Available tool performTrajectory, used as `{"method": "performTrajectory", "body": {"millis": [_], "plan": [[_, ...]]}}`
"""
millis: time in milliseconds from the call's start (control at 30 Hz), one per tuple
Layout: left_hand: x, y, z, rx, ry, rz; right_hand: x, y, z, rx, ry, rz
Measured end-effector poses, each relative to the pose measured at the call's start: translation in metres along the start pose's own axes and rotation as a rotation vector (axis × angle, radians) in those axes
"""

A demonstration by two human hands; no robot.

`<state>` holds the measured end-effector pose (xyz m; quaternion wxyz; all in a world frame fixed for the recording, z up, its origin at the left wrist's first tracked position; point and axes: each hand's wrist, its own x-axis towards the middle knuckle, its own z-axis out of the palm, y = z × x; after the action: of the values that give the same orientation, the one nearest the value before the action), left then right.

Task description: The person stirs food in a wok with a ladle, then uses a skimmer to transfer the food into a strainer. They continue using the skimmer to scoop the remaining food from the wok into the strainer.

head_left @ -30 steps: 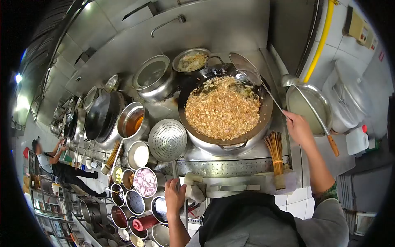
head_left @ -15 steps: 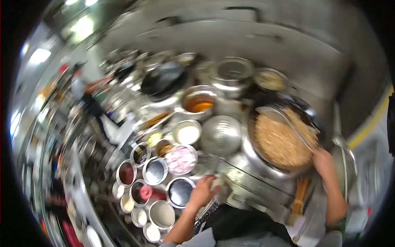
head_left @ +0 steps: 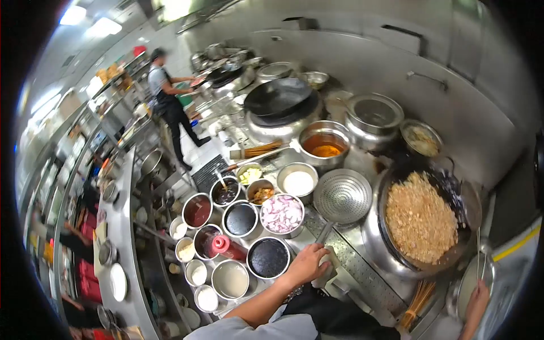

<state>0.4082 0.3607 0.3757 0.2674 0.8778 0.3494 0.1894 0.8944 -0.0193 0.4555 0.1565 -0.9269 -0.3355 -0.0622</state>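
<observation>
The left hand (head_left: pixel 309 265) curls at the handle of one skimmer (head_left: pixel 342 195), its grip unclear, while the right hand (head_left: pixel 480 298) grasps one ladle (head_left: pixel 472 207), head beyond that hand at the edge of one wok (head_left: pixel 460 249), where a hard sweep could spill the heaped chopped food (head_left: pixel 422 218). Left of the left hand, a knock from the forearm could tip one red bottle (head_left: pixel 228 248), one bowl of onion (head_left: pixel 296 230) or two dark-filled pots (head_left: pixel 269 238).

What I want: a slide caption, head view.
Left hand at a perforated skimmer, right hand on a long-handled utensil, beside a wok of food.
</observation>
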Motion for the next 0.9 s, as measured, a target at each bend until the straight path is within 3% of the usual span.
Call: {"method": "performTrajectory", "body": {"millis": [67, 100, 133, 200, 333, 433, 533, 633, 733, 867, 900], "plan": [[0.009, 0.002, 0.003, 0.052, 0.003, 0.016, -0.003, -0.024, -0.004, 0.006, 0.077, 0.001], [0.013, 0.003, 0.008, 0.065, -0.015, 0.04, 0.001, -0.01, 0.002, 0.023, 0.0, 0.0], [0.017, -0.004, 0.015, 0.054, 0.028, 0.05, -0.01, -0.022, 0.0, 0.04, 0.035, -0.089], [0.025, 0.008, 0.009, 0.017, 0.074, 0.047, -0.027, -0.069, -0.007, 0.549, -0.286, 0.188], [0.027, 0.012, 0.01, 0.008, -0.021, -0.017, -0.055, -0.138, 0.009, 0.801, -0.353, 0.314], [0.031, 0.02, 0.008, 0.021, -0.093, -0.024, -0.062, -0.14, 0.011, 0.78, -0.305, 0.344], [0.035, 0.024, 0.008, 0.002, -0.096, -0.026, -0.067, -0.166, -0.03, 0.496, -0.239, 0.162], [0.039, 0.019, 0.012, 0.005, -0.098, -0.021, -0.066, -0.2, -0.059, 0.36, -0.414, 0.235], [0.04, 0.014, 0.013, 0.023, -0.096, -0.008, -0.075, -0.182, -0.021, 0.335, -0.301, -0.034], [0.036, 0.004, 0.011, 0.054, -0.09, -0.001, -0.07, -0.167, -0.006, 0.307, -0.124, -0.083], [0.033, 0.0, 0.01, 0.067, -0.091, -0.001, -0.069, -0.17, -0.011, 0.335, -0.186, -0.013]]}}
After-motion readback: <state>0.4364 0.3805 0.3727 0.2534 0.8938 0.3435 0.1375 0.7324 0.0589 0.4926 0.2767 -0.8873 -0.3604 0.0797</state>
